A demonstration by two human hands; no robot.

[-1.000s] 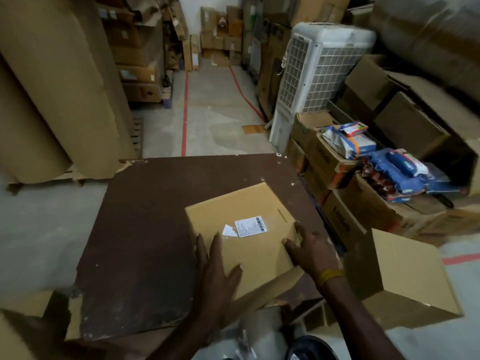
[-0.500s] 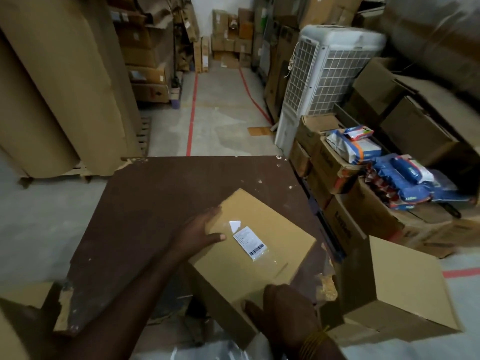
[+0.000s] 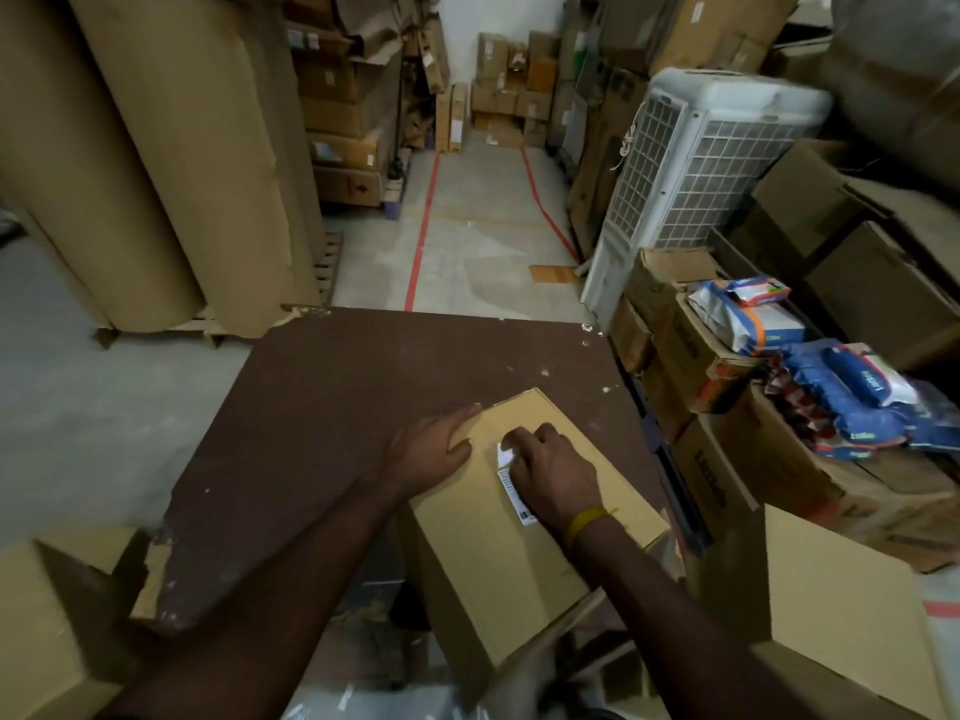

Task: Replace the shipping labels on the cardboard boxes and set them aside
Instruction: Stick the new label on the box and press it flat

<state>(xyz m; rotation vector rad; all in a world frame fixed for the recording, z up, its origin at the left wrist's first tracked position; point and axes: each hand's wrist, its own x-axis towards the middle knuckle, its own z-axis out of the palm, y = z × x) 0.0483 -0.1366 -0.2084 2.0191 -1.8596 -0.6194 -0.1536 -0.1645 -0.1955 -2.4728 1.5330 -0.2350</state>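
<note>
My right hand (image 3: 553, 478) lies over the label (image 3: 511, 488), fingers curled, seemingly picking its far corner; the label runs toward me. My left hand (image 3: 434, 449) presses flat on the box (image 3: 498, 563).

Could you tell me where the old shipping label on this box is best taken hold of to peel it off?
Probably at its far end, coming from above. There the shipping label has white paper lifted off the cardboard box, and the right hand has its fingers curled at that end. The rest lies flat, giving nothing to pinch. The left hand lies flat on the box's left edge, steadying it.
</note>
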